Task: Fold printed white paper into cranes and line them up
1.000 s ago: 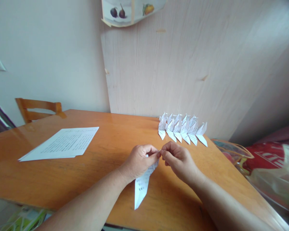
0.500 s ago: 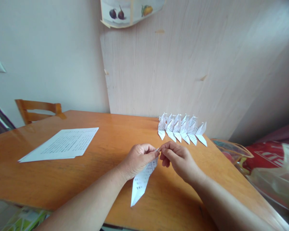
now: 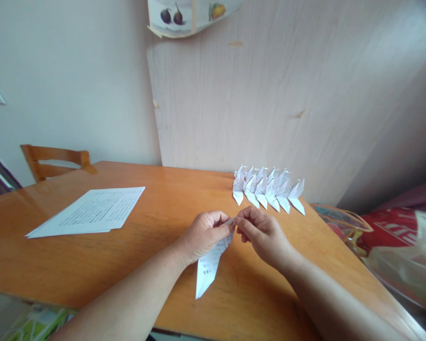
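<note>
My left hand [image 3: 206, 235] is closed on a folded piece of printed paper [image 3: 208, 271], pinching its upper part between thumb and fingers. The paper's pointed lower end hangs out below the hand, above the table. With thumb and forefinger, my right hand [image 3: 257, 228] pinches the small upper tip of the same paper, close beside the left fingertips. Fingers hide much of the tip. Beyond my hands, folded paper figures [image 3: 261, 189] made from similar printed sheets stand in two close rows near the wall.
A stack of printed sheets [image 3: 92, 210] lies on the wooden table [image 3: 135, 274] at the left. Behind it is a wooden chair [image 3: 57, 155]. Bags, one red [image 3: 390, 231], crowd the table's right edge. A green package [image 3: 39, 324] shows below the front edge at left.
The paper's lower end has swung slightly up and to the right. My right fingertips have come in closer against the tip beside my left hand.
</note>
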The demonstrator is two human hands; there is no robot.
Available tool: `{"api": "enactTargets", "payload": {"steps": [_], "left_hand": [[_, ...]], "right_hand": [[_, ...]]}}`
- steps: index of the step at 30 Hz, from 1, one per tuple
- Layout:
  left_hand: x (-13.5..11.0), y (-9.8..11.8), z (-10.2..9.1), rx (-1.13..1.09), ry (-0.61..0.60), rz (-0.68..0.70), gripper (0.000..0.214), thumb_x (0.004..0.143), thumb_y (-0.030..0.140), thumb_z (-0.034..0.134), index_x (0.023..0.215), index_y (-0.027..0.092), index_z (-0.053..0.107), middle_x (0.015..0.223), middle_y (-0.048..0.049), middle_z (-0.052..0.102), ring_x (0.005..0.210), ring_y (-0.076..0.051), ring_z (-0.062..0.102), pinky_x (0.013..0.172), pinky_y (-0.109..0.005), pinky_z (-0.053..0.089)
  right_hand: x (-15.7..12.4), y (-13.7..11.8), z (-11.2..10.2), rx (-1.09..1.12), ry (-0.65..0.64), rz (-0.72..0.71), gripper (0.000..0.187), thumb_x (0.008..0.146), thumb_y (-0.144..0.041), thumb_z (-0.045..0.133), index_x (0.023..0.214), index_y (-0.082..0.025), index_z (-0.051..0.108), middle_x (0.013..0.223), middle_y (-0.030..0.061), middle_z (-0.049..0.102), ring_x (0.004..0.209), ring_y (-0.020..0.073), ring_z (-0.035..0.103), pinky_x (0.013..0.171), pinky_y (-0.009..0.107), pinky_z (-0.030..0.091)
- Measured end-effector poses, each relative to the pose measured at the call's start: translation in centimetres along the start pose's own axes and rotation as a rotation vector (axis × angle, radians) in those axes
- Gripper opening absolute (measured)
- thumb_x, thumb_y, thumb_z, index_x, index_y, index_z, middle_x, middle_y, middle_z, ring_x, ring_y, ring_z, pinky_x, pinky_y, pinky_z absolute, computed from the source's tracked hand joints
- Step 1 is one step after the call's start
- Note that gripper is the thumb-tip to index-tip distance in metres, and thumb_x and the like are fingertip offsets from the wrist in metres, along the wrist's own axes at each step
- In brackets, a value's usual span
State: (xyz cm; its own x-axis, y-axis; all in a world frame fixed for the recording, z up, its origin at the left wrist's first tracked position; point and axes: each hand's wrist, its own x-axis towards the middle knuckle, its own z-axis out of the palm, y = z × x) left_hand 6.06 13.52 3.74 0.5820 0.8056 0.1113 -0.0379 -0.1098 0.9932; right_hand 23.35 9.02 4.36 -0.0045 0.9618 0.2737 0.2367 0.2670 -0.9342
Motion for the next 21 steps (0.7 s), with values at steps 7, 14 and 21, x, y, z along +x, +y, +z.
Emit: {"api": "enactTargets", "payload": {"steps": [7,14,21], "left_hand": [[0.0,0.1,-0.2,-0.105,-0.064,-0.077,0.043,0.083,0.056,0.071,0.084,0.014,0.065,0.067,0.0018,0.054,0.057,-0.009,0.044,0.054,-0.022,0.033],[0.3,-0.2,-0.6,-0.209,-0.139,-0.1,0.037,0.086,0.048,0.072,0.093,0.012,0.068,0.087,-0.0062,0.067,0.075,-0.015,0.059,0.072,-0.028,0.043],[0.2,-0.3,-0.7,-0.264,-0.184,-0.131,0.036,0.088,0.047,0.07,0.093,0.012,0.068,0.085,-0.0068,0.067,0.074,-0.015,0.06,0.071,-0.029,0.043]], "right_hand": [[0.2,-0.3,-0.4,0.084,-0.034,-0.002,0.023,0.091,-0.041,0.058,0.083,-0.02,0.058,0.069,-0.0016,0.059,0.059,0.0116,0.055,0.056,0.026,0.044],[0.6,-0.6,-0.9,0.059,0.012,0.051,0.018,0.085,-0.035,0.061,0.092,-0.019,0.058,0.073,-0.0016,0.06,0.06,0.0117,0.055,0.057,0.027,0.044],[0.5,-1.1,-1.1,0.081,-0.094,0.04,0.014,0.084,-0.033,0.063,0.088,-0.02,0.06,0.073,-0.0012,0.062,0.06,0.0112,0.054,0.057,0.026,0.045]]}}
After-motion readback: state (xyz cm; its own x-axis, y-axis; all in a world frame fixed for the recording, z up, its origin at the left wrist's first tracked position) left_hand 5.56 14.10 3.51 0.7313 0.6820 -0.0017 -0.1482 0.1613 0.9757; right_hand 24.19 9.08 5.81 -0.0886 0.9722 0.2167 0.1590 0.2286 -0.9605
